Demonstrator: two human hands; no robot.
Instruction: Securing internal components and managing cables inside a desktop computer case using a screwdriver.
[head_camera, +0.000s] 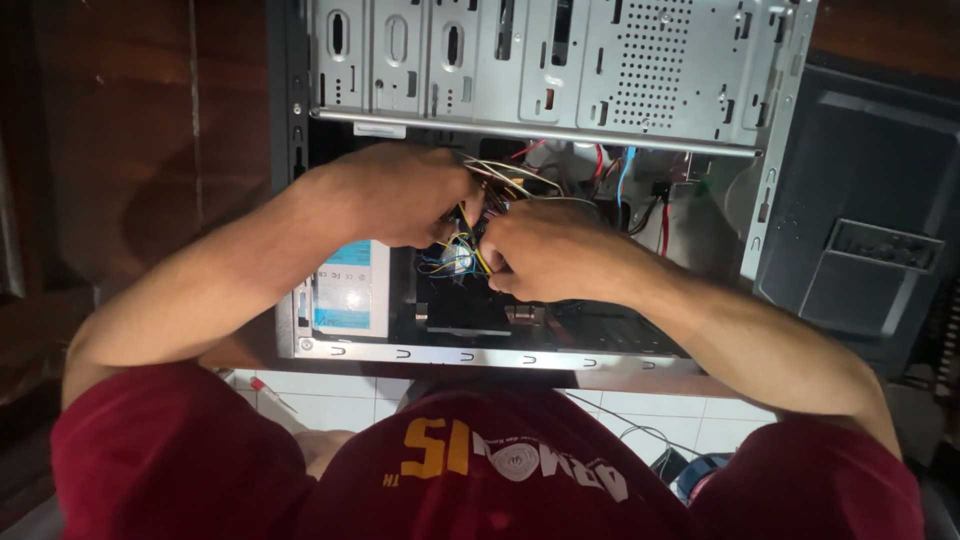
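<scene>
Wire bundle (462, 255) pinched between both hands' fingertips (478, 205) (inside the case (700, 90)).

Both bare forearms reached forward, the left hand (400, 195) and right hand (548, 250) curled knuckles-up, fingertips nearly meeting.

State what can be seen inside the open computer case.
Inside the computer case: a power supply, coloured wires and a drive cage. The left hand and right hand cover whatever they grip.

two hands (400, 195), one computer case (540, 70), one power supply (350, 290), one screwdriver (272, 393)
</scene>
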